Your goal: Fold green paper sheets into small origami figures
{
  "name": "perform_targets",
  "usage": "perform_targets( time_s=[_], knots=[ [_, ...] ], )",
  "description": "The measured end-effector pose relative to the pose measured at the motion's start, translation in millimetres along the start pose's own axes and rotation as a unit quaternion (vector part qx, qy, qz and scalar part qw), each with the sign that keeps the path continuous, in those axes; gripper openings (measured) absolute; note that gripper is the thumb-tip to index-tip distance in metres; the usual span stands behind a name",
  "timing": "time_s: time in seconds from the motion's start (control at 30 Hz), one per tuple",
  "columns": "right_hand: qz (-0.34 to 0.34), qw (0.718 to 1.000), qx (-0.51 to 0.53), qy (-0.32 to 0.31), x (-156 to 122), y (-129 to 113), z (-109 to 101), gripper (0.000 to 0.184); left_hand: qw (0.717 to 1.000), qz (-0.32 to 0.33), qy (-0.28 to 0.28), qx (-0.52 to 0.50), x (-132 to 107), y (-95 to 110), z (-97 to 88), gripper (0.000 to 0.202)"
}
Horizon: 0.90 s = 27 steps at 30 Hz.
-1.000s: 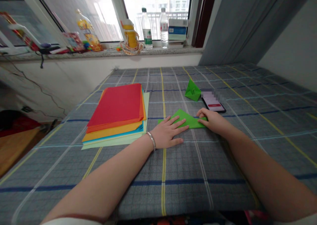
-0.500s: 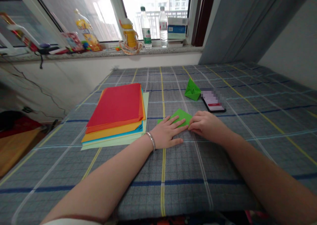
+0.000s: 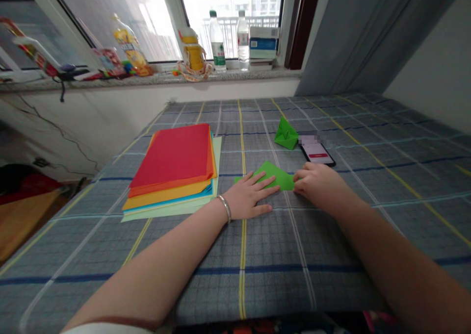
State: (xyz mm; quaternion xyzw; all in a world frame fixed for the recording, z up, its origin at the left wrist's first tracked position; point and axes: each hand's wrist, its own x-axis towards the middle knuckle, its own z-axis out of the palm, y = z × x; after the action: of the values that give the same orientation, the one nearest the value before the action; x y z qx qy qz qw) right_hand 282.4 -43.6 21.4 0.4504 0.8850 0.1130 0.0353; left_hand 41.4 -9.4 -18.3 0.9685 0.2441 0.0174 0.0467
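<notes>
A folded piece of green paper (image 3: 282,178) lies on the checked cloth in front of me. My left hand (image 3: 248,195) rests flat across its left part, fingers spread, holding it down; a silver bangle circles that wrist. At the paper's right corner, my right hand (image 3: 318,184) has its fingers drawn together in a pinch on the edge. The fingertips partly hide that corner. Beyond the hands stands a folded green paper shape (image 3: 286,134), with a phone (image 3: 316,152) beside it, its screen lit and partly blurred.
Left of my hands is a stack of coloured paper (image 3: 174,157), red on top. The checked cloth (image 3: 272,245) covers the surface. On the windowsill behind stand water bottles (image 3: 218,44), a yellow cup (image 3: 194,54), a juice bottle (image 3: 130,47) and boxes (image 3: 263,44).
My right hand has slid a little to the right along the paper, and more of the green corner now shows. My left hand has stayed in place.
</notes>
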Motion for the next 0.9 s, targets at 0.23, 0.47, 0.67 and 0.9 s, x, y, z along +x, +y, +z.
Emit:
perform_targets(
  time_s=[0.23,0.47,0.67,0.9],
  knots=[
    [0.075,0.996,-0.018,-0.051,-6.0,1.7,-7.4,0.017,1.000,0.013,-0.004,-0.002,1.1,-2.1,0.6,0.056],
    [0.142,0.987,-0.027,-0.072,-12.3,4.1,-9.9,0.025,1.000,0.013,-0.005,-0.005,1.2,-3.2,0.6,0.056],
    [0.208,0.976,0.026,-0.051,-22.1,22.8,1.6,0.017,1.000,0.013,-0.002,-0.014,0.3,-2.7,-0.7,0.055],
    [0.235,0.941,0.212,0.115,-1.5,21.0,13.8,0.020,0.999,0.007,0.002,-0.036,1.7,-2.6,-3.8,0.052]
  ],
)
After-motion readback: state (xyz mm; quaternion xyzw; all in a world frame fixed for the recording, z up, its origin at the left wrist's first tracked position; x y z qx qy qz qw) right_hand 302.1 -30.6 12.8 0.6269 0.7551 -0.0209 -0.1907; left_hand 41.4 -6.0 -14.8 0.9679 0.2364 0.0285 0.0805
